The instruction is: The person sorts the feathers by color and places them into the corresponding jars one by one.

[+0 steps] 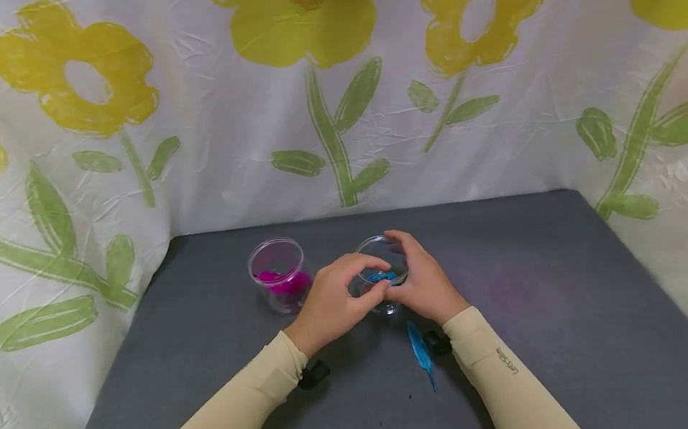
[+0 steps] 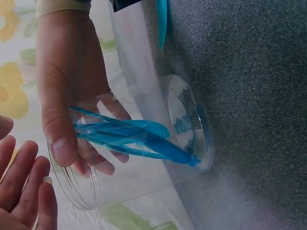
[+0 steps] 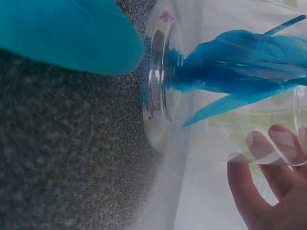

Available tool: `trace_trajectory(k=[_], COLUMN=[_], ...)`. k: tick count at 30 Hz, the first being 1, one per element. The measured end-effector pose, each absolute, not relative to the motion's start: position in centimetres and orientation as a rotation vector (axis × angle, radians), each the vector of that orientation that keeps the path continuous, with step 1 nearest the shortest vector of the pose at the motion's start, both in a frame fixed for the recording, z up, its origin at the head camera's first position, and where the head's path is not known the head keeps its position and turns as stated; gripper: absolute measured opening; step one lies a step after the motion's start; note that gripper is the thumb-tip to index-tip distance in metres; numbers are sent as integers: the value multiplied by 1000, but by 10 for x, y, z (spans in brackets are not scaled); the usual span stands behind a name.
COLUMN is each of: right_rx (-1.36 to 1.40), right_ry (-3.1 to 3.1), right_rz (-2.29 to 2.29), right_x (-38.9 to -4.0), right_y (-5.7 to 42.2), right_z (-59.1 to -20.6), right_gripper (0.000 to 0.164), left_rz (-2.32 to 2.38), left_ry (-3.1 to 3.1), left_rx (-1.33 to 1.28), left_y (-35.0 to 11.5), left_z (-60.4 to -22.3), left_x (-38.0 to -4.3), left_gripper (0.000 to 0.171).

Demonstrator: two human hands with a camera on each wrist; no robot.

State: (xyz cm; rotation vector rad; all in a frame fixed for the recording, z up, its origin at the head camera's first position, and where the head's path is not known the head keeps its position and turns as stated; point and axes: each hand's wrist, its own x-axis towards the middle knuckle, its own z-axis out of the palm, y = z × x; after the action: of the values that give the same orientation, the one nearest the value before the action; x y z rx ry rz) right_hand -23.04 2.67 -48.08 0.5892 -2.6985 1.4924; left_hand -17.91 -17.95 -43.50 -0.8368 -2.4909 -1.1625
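A clear jar (image 1: 389,308) stands upright on the dark table, with several blue feathers (image 2: 139,136) inside it. My right hand (image 1: 423,280) grips the jar near its rim, thumb on the near side and fingers around the far side. Over the left of the rim hovers my left hand (image 1: 332,299), thumb and index finger apart. In the left wrist view its loosely curled fingers (image 2: 24,191) are clear of the jar, with nothing seen between them. A single blue feather (image 1: 419,346) lies on the table in front of the jar, near the right wrist.
A second clear jar (image 1: 273,241) holding fluffy magenta pieces (image 1: 288,283) stands left of the first, beyond my left hand. Behind the grey tabletop (image 1: 594,326) hangs a white cloth with yellow flowers (image 1: 305,17). Small dark specks lie near the table's front.
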Motion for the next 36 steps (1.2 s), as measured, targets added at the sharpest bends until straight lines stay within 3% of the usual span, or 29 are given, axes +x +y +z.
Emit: trace_trajectory(k=[12, 22, 36], right_rx=[628, 602, 580], right_ry=[-2672, -2702, -2723], right_rz=[1453, 1471, 1429], right_x=[-234, -230, -231], right_y=[28, 28, 28], right_z=[-482, -481, -482], right_gripper=[99, 112, 112], left_rz=[-871, -512, 99], left_ry=[-2259, -2146, -2231], left_rx=[-1093, -1501, -1703], left_y=[-171, -153, -132], left_z=[-445, -461, -482], left_x=[-166, -141, -126], left_gripper=[22, 14, 18])
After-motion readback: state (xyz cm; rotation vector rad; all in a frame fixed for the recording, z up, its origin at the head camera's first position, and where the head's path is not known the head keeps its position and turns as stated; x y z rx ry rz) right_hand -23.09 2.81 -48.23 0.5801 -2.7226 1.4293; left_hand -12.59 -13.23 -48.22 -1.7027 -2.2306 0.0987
